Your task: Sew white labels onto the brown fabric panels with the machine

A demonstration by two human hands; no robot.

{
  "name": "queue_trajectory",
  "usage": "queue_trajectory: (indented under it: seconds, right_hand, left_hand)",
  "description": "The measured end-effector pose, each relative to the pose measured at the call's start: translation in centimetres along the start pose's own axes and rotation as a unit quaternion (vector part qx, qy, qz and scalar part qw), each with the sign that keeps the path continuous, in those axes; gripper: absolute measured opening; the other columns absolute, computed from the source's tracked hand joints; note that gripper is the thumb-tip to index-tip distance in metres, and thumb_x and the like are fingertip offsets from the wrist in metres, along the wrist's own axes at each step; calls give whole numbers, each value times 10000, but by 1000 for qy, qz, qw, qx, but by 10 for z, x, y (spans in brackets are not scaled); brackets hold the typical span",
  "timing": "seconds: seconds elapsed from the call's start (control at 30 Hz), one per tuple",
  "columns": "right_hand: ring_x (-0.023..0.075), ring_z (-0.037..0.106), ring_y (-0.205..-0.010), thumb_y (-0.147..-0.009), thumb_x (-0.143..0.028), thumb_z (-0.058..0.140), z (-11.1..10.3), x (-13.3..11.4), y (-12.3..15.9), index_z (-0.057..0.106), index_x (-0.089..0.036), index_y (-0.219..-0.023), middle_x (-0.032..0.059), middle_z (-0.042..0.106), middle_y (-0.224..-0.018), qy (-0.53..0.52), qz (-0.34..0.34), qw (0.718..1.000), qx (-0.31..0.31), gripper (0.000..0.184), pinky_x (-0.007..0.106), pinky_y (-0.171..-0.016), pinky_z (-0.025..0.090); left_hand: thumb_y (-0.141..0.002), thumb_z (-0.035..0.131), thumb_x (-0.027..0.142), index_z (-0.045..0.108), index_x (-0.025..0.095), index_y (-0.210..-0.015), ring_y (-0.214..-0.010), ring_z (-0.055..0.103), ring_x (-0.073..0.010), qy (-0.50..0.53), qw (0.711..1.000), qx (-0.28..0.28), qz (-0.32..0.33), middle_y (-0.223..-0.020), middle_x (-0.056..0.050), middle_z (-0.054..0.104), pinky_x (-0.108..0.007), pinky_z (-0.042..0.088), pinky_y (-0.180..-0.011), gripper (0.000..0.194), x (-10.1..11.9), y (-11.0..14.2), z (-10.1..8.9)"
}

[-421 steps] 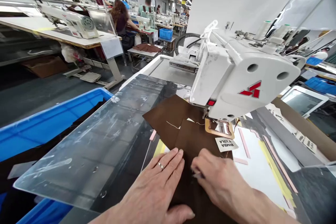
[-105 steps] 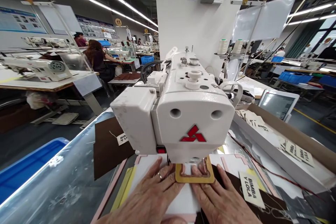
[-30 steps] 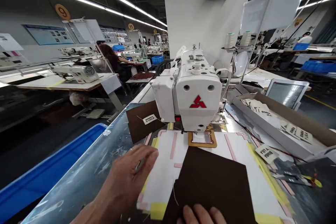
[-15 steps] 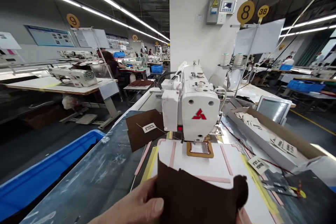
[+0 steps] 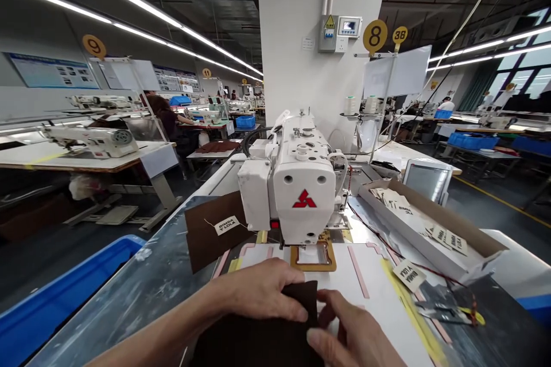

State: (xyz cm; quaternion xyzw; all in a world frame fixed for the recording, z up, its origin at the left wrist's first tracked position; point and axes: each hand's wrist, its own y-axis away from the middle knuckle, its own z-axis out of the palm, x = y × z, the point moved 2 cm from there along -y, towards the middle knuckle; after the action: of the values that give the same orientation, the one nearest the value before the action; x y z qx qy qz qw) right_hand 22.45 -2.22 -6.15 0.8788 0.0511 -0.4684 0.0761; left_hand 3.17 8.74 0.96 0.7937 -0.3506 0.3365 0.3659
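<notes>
A dark brown fabric piece (image 5: 258, 338) is held in front of the sewing machine (image 5: 305, 183), over the white work plate (image 5: 344, 292). My left hand (image 5: 262, 292) grips its upper edge, thumb on top and fingers behind. At the right edge of the fabric, my right hand (image 5: 353, 327) is closed, its thumb and curled fingers at the border. The brown clamp frame (image 5: 331, 261) sits under the machine head, just beyond my hands. Left of the machine lies another brown piece (image 5: 198, 229) bearing a white "BIMBA Y LOLA" label (image 5: 226, 225) with a loose thread.
A cardboard box (image 5: 430, 241) of printed labels stands at the right. Near it are a loose label (image 5: 408, 276) and thread snips (image 5: 447, 312). A blue bin (image 5: 77, 275) is beside the table's left edge. A person (image 5: 166, 114) sits at a farther station.
My left hand has moved up and right onto the top of the fabric. My right hand now shows at its right edge. The fabric has shifted left and its curled corner is flattened.
</notes>
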Motion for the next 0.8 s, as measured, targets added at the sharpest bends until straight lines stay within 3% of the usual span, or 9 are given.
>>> queue_trajectory:
  seconds: [0.07, 0.13, 0.2, 0.27, 0.37, 0.5, 0.63, 0.8]
  right_hand:
    - [193, 665, -720, -955, -443, 582, -5, -1, -11, 684, -201, -912, 43, 748, -808, -25, 6, 999, -42, 266, 262, -664, 460]
    - [179, 621, -686, -953, -395, 563, -10, 1, -15, 592, -210, -759, 28, 686, -716, -32, 28, 997, -65, 270, 250, -608, 407]
    - [165, 561, -642, -930, -370, 581, -17, 2, -15, 570, -210, -752, 10, 623, -678, 6, 52, 996, -70, 239, 257, -573, 350]
    - [163, 545, -660, -930, -396, 592, -25, -2, -15, 619, -204, -873, 9, 619, -744, 21, 54, 996, -69, 202, 263, -583, 337]
    - [160, 539, -667, -926, -497, 597, -33, -15, -20, 620, -197, -1026, 5, 607, -796, -36, 23, 995, -93, 316, 261, -585, 351]
    - [137, 457, -619, -938, -488, 527, -34, -11, -28, 507, -216, -756, -32, 471, -652, -80, 37, 990, -114, 328, 262, -560, 322]
    - [96, 453, -528, -933, -366, 543, -41, 19, -29, 404, -231, -690, -55, 450, -628, -49, 90, 991, -86, 311, 245, -504, 288]
    - [91, 507, -393, -975, -301, 489, -61, 36, -36, 418, -238, -699, -42, 603, -544, 12, 164, 983, -79, 293, 227, -445, 319]
  left_hand:
    - [-780, 793, 381, 637, 204, -796, -712, 529, -163, -12, 1000, 18, -4, -733, 43, 568, -216, 335, -574, 237, -4, -3, 3]
    - [-766, 821, 431, 625, 201, -800, -739, 540, -179, -18, 999, 39, -19, -758, 36, 573, -223, 329, -579, 303, -9, 2, 3]
    - [-809, 771, 445, 637, 199, -838, -756, 562, -188, -14, 998, 55, -37, -802, 28, 600, -225, 343, -585, 281, -13, 8, 1]
    - [-865, 682, 403, 635, 196, -858, -760, 574, -186, -7, 997, 62, -46, -826, 23, 614, -224, 362, -596, 213, -12, 11, 1]
    - [-867, 679, 373, 600, 201, -811, -731, 545, -166, -5, 998, 59, -37, -780, 38, 583, -225, 343, -581, 197, -4, 6, 9]
    - [-778, 797, 353, 551, 211, -765, -680, 493, -140, -1, 997, 55, -50, -730, 66, 553, -237, 285, -535, 284, 0, 1, 16]
    - [-830, 701, 343, 554, 207, -765, -649, 466, -136, 21, 991, 53, -120, -716, 60, 521, -233, 301, -535, 210, -23, 11, 6]
    - [-897, 634, 480, 437, 199, -657, -598, 446, -149, -5, 981, 108, -164, -628, 33, 456, -254, 276, -538, 419, -52, 12, -9]
